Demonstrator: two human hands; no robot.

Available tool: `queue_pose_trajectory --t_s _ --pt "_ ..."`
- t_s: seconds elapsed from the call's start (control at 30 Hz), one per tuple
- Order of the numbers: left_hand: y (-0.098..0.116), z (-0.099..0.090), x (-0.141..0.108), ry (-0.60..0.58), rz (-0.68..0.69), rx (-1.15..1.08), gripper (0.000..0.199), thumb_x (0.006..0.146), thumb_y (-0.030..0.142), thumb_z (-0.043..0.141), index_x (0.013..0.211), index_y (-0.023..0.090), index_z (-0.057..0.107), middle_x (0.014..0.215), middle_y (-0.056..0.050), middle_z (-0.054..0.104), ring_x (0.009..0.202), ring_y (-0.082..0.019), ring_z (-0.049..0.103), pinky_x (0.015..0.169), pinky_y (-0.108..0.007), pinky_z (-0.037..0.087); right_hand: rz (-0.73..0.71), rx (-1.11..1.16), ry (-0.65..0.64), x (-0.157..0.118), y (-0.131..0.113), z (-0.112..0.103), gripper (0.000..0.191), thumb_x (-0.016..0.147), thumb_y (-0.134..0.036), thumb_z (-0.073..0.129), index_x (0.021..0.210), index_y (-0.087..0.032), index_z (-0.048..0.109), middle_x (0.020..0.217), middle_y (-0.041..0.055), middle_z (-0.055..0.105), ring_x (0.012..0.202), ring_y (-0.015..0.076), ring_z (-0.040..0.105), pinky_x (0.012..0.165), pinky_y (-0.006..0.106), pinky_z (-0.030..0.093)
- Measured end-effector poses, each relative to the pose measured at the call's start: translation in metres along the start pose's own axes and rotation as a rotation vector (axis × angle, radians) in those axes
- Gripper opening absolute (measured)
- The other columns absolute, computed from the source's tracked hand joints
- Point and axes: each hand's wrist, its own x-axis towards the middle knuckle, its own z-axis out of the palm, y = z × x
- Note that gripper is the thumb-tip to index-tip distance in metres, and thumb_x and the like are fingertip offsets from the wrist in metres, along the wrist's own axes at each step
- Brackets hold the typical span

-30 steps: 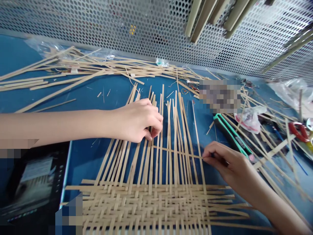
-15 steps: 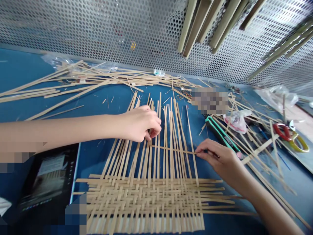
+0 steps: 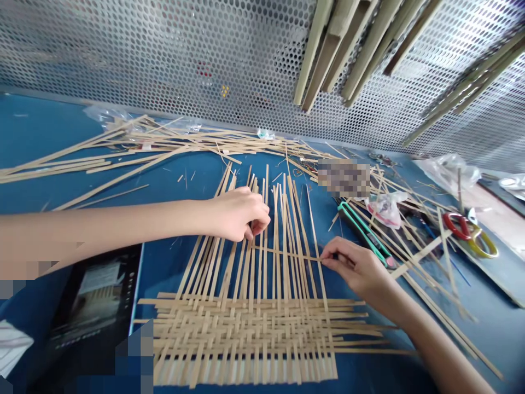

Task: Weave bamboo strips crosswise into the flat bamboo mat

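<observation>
A partly woven mat (image 3: 246, 328) of pale bamboo strips lies before me, with its long upright strips fanning away over the blue table. My right hand (image 3: 361, 271) pinches the right end of a thin bamboo strip (image 3: 289, 253), which runs crosswise among the uprights above the woven part. Over the left uprights, my left hand (image 3: 241, 213) is closed, thumb and fingertips pinched at the left end of that same strip. The hand hides exactly how the strip passes there.
A tablet (image 3: 98, 295) lies at left. Loose strips (image 3: 197, 139) are heaped along the back by a perforated metal panel (image 3: 164, 60). At right are a green-black cutter (image 3: 365, 232), red-and-yellow-handled scissors (image 3: 471, 232) and plastic bags (image 3: 451, 167). Bamboo pieces (image 3: 328, 65) hang over the panel.
The view has shifted slightly, so the panel and table sit lower in the picture. Both hands keep their grip at the crosswise strip, with little visible movement.
</observation>
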Motion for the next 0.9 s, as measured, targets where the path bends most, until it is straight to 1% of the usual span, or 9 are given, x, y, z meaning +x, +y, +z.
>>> queue_pose_trajectory --t_s 0.13,0.23,0.37,0.43,0.5,0.6,0.73,0.83,0.9 --pt "-0.001 0.0 0.001 0.004 0.029 0.007 0.016 0.067 0.006 0.071 0.064 0.019 0.063 0.073 0.004 0.066 0.078 -0.015 0.057 0.073 -0.032 0.032 0.0 0.013 0.004 -0.002 -0.002 -0.004 0.01 0.089 -0.024 0.056 0.083 -0.018 0.061 0.077 0.0011 0.059 0.052 0.0098 0.038 0.05 0.025 0.034" --pt "0.0 0.0 0.001 0.019 0.043 0.022 0.018 0.064 0.002 0.068 0.062 0.019 0.063 0.07 0.005 0.065 0.074 -0.015 0.056 0.071 -0.032 0.031 -0.023 0.048 0.023 0.0 -0.008 -0.014 0.011 0.09 -0.027 0.057 0.087 -0.018 0.062 0.088 0.0042 0.063 0.053 0.0091 0.042 0.049 0.024 0.038" --pt "0.002 -0.001 0.0 0.041 0.053 0.043 0.018 0.063 0.002 0.068 0.06 0.019 0.062 0.069 0.004 0.064 0.072 -0.015 0.055 0.071 -0.034 0.029 -0.152 -0.064 0.043 0.011 -0.036 -0.02 0.013 0.093 -0.025 0.054 0.09 -0.019 0.065 0.096 0.0071 0.064 0.068 0.0127 0.055 0.06 0.027 0.045" --pt "0.001 -0.002 0.001 0.038 0.054 0.05 0.018 0.063 0.004 0.071 0.06 0.019 0.062 0.068 0.005 0.065 0.072 -0.015 0.056 0.072 -0.034 0.028 -0.223 -0.087 -0.014 0.021 -0.058 -0.012 0.013 0.094 -0.02 0.052 0.091 -0.019 0.065 0.096 0.0065 0.063 0.075 0.0137 0.058 0.066 0.027 0.047" --pt "0.0 -0.003 0.002 0.036 0.045 0.057 0.017 0.063 0.008 0.075 0.061 0.019 0.063 0.07 0.005 0.066 0.074 -0.015 0.057 0.073 -0.034 0.029 -0.261 -0.093 -0.072 0.033 -0.078 0.003 0.012 0.094 -0.015 0.054 0.09 -0.019 0.065 0.097 0.0056 0.062 0.078 0.0139 0.06 0.069 0.027 0.048" --pt "0.0 -0.005 0.002 0.041 0.018 0.076 0.014 0.064 0.014 0.077 0.065 0.02 0.065 0.072 0.004 0.068 0.076 -0.017 0.058 0.072 -0.033 0.03 -0.25 -0.129 -0.124 0.051 -0.099 0.028 0.008 0.091 -0.01 0.059 0.09 -0.016 0.065 0.105 0.0078 0.062 0.089 0.017 0.062 0.078 0.031 0.05" --pt "0.003 -0.008 0.002 0.036 -0.01 0.117 0.009 0.064 0.015 0.071 0.063 0.018 0.063 0.071 0.0 0.067 0.074 -0.019 0.058 0.068 -0.033 0.03 -0.168 -0.16 -0.175 0.066 -0.106 0.045 0.013 0.084 -0.003 0.063 0.084 -0.015 0.063 0.101 0.0072 0.063 0.089 0.0182 0.062 0.077 0.031 0.048" --pt "0.004 -0.008 0.003 0.032 -0.023 0.129 0.01 0.062 0.017 0.071 0.062 0.018 0.061 0.07 -0.001 0.067 0.074 -0.02 0.058 0.067 -0.033 0.03 -0.116 -0.217 -0.183 0.07 -0.11 0.045 0.017 0.084 0.002 0.055 0.083 -0.014 0.061 0.098 0.0083 0.063 0.086 0.018 0.062 0.072 0.029 0.046" --pt "0.003 -0.008 0.004 0.03 -0.021 0.126 0.011 0.061 0.018 0.072 0.064 0.018 0.061 0.07 0.0 0.067 0.074 -0.02 0.059 0.067 -0.033 0.031 -0.093 -0.31 -0.203 0.069 -0.115 0.045 0.016 0.086 0.0 0.051 0.084 -0.013 0.06 0.098 0.0107 0.062 0.08 0.0182 0.061 0.067 0.029 0.044"
